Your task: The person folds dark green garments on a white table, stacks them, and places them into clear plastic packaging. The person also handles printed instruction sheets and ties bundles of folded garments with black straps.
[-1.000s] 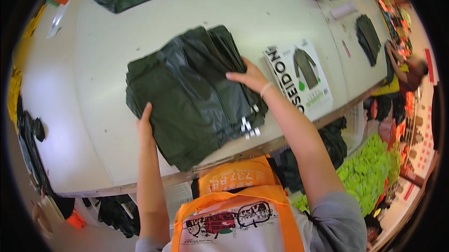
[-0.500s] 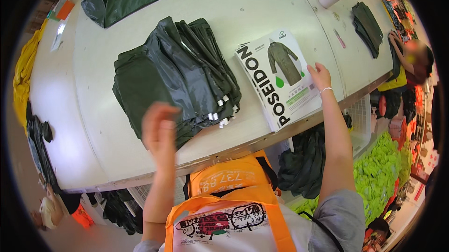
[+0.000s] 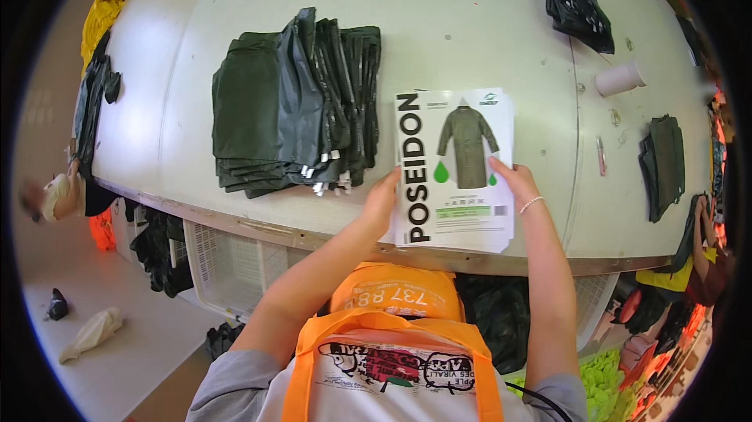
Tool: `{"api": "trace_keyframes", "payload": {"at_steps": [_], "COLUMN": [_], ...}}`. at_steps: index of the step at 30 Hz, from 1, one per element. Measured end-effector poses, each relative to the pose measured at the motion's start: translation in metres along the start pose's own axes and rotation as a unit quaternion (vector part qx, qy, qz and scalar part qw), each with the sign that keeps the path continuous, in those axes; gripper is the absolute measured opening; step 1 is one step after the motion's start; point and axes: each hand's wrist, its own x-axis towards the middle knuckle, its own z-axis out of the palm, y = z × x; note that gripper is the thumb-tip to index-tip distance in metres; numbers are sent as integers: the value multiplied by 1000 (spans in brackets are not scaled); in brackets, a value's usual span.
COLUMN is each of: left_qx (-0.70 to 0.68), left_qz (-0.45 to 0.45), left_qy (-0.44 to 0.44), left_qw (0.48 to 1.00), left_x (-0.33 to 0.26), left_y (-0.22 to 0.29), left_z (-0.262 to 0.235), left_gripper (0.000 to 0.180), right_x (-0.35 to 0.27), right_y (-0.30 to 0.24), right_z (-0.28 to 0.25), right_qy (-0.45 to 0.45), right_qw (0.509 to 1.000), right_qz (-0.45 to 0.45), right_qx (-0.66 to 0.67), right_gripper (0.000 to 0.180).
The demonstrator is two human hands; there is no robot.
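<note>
A: Hands?

B: I see left hand flat on the left edge of the white printed card sheets; right hand pinches the right edge.

A: Stack where?

B: On white table, near edge, right of folded dark green raincoats.

Bare table beyond the card stack; folded raincoats block left.
</note>
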Motion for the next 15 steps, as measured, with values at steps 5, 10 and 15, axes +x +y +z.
{"api": "trace_keyframes", "payload": {"at_steps": [5, 10, 15], "left_qx": [-15, -10, 14], "left_qz": [-14, -29, -55], "left_qy": [23, 42, 45], "left_qw": [1000, 999, 997], "left_x": [-15, -10, 6], "left_y": [17, 21, 15], "left_z": [16, 22, 12], "left_gripper": [44, 37, 38], "right_x": [-15, 3, -16], "right_y": [-24, -17, -14], "right_z": [-4, -2, 7], "right_qy": [-69, -74, -9], "right_qw": [994, 993, 979], "right_qz": [-88, -62, -193], "right_qx": [-9, 68, -70], "right_gripper": [56, 55, 50]}}
